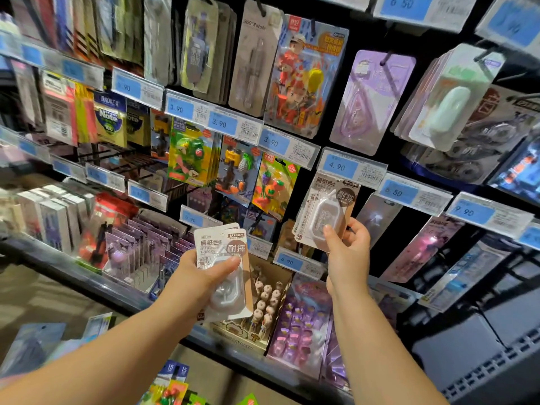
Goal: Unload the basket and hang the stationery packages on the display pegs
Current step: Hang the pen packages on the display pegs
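left hand [198, 276] grips 1st pack [219, 244] | right hand [347, 249] pinches 2nd pack [324, 197] | top hidden behind price tag [350, 166]

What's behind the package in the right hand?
Dark back panel shows around the package the right hand holds; any peg behind it is covered by the card.

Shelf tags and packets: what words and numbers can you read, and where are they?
"原纸色", "耐摔": left-hand packet, right-hand packet
"360° Rotate": grey packet
"Note", "100": sticky-note pack
"3.90": tag under grey packet
"4.90": middle tag
"6.50": next tag
"9.90": far-right tag
"6.90": lowest tag
Barcode print: too small to read.
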`<state>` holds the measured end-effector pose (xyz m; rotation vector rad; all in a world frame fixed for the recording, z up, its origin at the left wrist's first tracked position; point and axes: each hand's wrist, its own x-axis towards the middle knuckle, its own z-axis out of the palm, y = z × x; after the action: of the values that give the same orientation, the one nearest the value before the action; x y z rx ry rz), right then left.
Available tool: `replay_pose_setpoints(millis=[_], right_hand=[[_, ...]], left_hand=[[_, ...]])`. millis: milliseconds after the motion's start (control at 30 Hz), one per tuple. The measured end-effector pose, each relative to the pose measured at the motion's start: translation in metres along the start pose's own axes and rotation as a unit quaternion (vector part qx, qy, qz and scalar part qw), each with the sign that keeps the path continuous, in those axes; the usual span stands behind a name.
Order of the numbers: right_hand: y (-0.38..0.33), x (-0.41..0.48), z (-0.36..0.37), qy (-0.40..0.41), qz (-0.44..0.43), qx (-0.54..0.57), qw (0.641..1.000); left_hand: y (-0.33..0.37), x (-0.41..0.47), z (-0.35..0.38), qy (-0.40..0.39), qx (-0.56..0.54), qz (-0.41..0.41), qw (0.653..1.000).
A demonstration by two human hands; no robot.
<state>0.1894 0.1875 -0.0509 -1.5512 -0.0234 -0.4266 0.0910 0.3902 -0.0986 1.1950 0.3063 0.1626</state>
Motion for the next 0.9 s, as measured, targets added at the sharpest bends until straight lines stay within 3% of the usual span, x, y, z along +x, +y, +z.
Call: replay_pose_setpoints(millis=[400, 600, 667, 767, 833, 900], right_hand=[[0.002, 0.011, 0.01, 0.014, 0.013, -0.046, 0.999], [-0.005, 0.002, 0.01, 0.055, 0.055, -0.142, 0.987], [-0.01, -0.016, 0.009, 0.057, 0.032, -0.17, 0.983], [-0.015, -0.047, 0.011, -0.098, 0.009, -0.183, 0.978], [-0.016, -0.069, 0.017, -0.233, 0.048, -0.181, 0.954], [-0.01, -0.085, 0.024, -0.316, 0.094, -0.177, 0.927]], left_hand=[[-0.003, 0.004, -0.003, 0.004, 0.004, 0.007, 1.0], [-0.003, 0.001, -0.004, -0.007, -0.001, -0.004, 1.0], [-0.002, 0.0, -0.003, -0.01, 0.003, -0.007, 1.0], [0.0, -0.002, 0.0, -0.01, 0.001, -0.007, 1.0], [0.001, -0.005, 0.003, -0.005, 0.001, -0.003, 1.0], [0.001, -0.005, 0.003, -0.006, 0.008, 0.006, 1.0]])
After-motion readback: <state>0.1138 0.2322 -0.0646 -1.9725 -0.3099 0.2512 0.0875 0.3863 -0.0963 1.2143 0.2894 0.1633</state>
